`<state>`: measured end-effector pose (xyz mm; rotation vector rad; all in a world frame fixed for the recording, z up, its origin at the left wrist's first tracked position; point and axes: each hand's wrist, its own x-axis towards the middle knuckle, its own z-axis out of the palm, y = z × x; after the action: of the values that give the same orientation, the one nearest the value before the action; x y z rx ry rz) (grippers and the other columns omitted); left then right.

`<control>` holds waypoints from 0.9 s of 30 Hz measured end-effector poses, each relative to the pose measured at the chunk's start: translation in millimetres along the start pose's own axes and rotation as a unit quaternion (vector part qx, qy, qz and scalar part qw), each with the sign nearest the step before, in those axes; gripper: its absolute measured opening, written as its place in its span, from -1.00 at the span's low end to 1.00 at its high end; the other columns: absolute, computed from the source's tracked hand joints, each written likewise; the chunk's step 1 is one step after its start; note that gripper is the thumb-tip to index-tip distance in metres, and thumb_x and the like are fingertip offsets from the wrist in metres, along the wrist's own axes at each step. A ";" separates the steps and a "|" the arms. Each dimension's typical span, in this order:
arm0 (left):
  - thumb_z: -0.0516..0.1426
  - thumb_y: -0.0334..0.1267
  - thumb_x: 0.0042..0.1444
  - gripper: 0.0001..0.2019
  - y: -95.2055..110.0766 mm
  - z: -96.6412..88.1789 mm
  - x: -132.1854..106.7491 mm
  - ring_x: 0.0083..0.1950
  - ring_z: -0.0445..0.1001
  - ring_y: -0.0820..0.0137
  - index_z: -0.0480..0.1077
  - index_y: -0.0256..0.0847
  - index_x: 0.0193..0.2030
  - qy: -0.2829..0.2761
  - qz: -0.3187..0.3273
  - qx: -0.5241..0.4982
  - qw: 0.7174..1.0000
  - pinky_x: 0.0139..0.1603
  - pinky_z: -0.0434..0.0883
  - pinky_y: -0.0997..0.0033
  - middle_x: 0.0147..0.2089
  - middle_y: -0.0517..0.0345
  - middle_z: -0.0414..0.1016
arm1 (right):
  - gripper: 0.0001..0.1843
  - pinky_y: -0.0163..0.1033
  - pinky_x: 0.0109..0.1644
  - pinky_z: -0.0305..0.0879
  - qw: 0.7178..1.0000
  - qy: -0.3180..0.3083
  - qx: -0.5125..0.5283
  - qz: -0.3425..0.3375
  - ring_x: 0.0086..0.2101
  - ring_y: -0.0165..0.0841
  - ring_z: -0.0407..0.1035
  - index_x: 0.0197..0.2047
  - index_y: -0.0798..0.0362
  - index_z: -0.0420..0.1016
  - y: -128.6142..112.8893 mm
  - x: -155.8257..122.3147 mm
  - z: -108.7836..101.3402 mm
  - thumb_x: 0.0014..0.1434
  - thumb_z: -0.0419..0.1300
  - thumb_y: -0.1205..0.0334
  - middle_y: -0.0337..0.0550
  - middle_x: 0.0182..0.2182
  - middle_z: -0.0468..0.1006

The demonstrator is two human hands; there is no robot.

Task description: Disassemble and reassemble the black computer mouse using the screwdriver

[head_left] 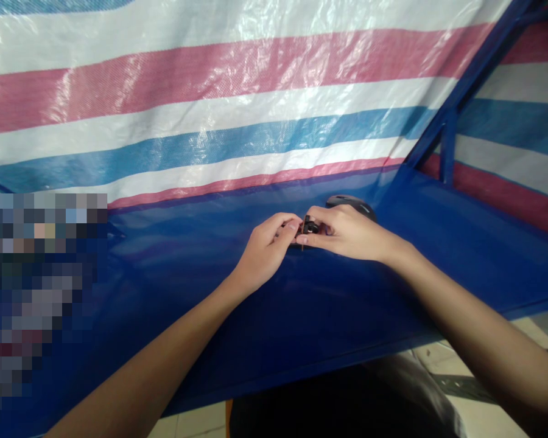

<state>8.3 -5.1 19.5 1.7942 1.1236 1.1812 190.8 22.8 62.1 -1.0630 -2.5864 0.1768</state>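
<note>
Close together over the blue surface, my left hand (271, 243) and my right hand (342, 231) both have their fingers closed on a small black part with a thin brown edge (309, 225), which looks like a little circuit board. My fingers hide much of it. The left thumb and fingertips pinch its left side, while the right thumb and index finger grip from the right. Just behind my right hand lies a dark, rounded shell (354, 202) shaped like a computer mouse, partly covered by the hand.
The blue tabletop (210, 292) spreads beneath my hands, its front edge near my lap. A striped plastic sheet (237, 73) hangs behind it. Blue metal bars (447, 146) rise at the right. A pixelated patch covers the left side.
</note>
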 end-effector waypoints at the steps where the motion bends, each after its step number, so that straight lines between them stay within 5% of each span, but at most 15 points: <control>1: -0.01 -0.11 0.24 -0.72 -0.3 0.0 0.1 -0.22 0.47 0.41 0.42 -0.22 -0.16 -0.001 0.001 0.002 1.000 -0.24 0.38 0.46 -0.16 0.10 0.52 | -0.60 -0.32 -0.41 0.05 1.000 0.000 -0.002 -0.001 -0.51 -0.37 0.32 -0.39 0.04 0.34 0.1 -0.1 0.2 0.18 0.10 -0.15 -0.24 -0.56 0.46; 21: 0.00 -0.15 0.24 -0.77 -3.0 0.4 -0.6 -0.29 0.46 0.47 0.41 -0.21 -0.21 -0.002 -0.001 0.014 1.000 -0.26 0.40 0.48 -0.22 0.16 0.51 | -0.61 -0.33 -0.45 0.00 1.000 -0.022 0.000 0.001 -0.52 -0.36 0.37 -0.37 0.05 0.32 0.6 -1.4 1.1 0.18 0.10 -0.14 -0.20 -0.54 0.47; 27: 0.03 -0.18 0.21 -0.81 -2.9 -0.3 -0.2 -0.32 0.46 0.47 0.42 -0.20 -0.23 0.072 0.011 0.007 0.997 -0.28 0.39 0.48 -0.28 0.18 0.50 | -0.59 -0.32 -0.46 -0.03 0.999 -0.020 -0.025 0.005 -0.54 -0.36 0.34 -0.39 0.04 0.29 0.4 0.1 0.0 0.18 0.07 -0.17 -0.22 -0.57 0.44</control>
<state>7.1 -4.1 17.1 1.7587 1.1981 1.3363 191.0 23.2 62.0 -1.1021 -2.6346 0.1392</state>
